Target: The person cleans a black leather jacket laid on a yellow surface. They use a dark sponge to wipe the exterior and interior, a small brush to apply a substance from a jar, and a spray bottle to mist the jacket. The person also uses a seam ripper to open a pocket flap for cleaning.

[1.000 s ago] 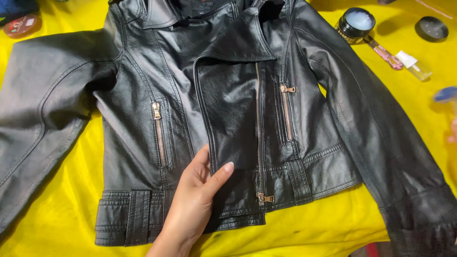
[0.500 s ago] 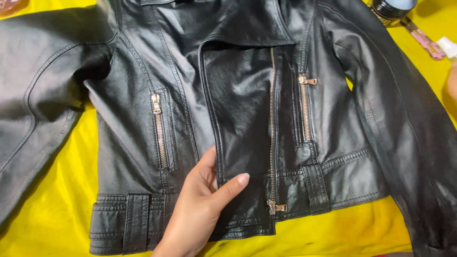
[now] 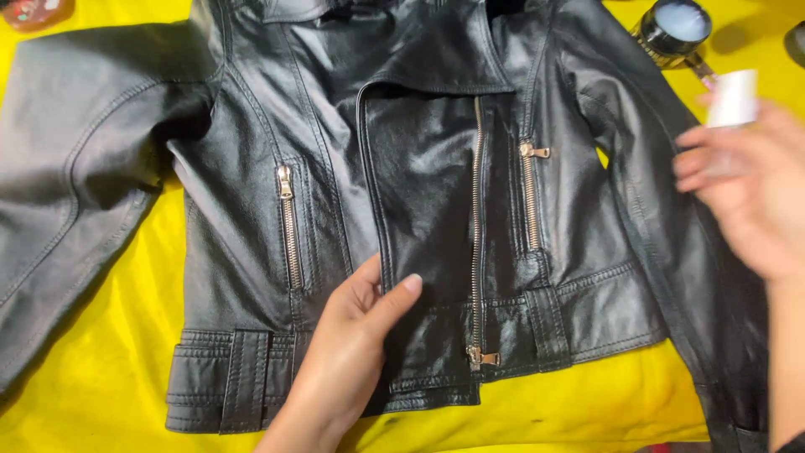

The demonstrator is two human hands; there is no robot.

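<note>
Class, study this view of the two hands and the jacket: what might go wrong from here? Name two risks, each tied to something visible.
1. The right hand holds a small white container above the black leather jacket; a slip might drop or spill it on the sleeve.
2. The left hand presses the front flap; dragging might crease it or catch the centre zip.

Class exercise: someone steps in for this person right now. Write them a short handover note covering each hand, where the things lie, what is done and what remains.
Left hand: flat on the black leather jacket, thumb on the front flap edge.
Right hand: raised over the jacket's sleeve, holding a small white-capped bottle.
Jacket lies spread, front up, on the yellow cloth; main zipper closed.
Open jar at the top right.
Nothing applied visibly yet.
</note>
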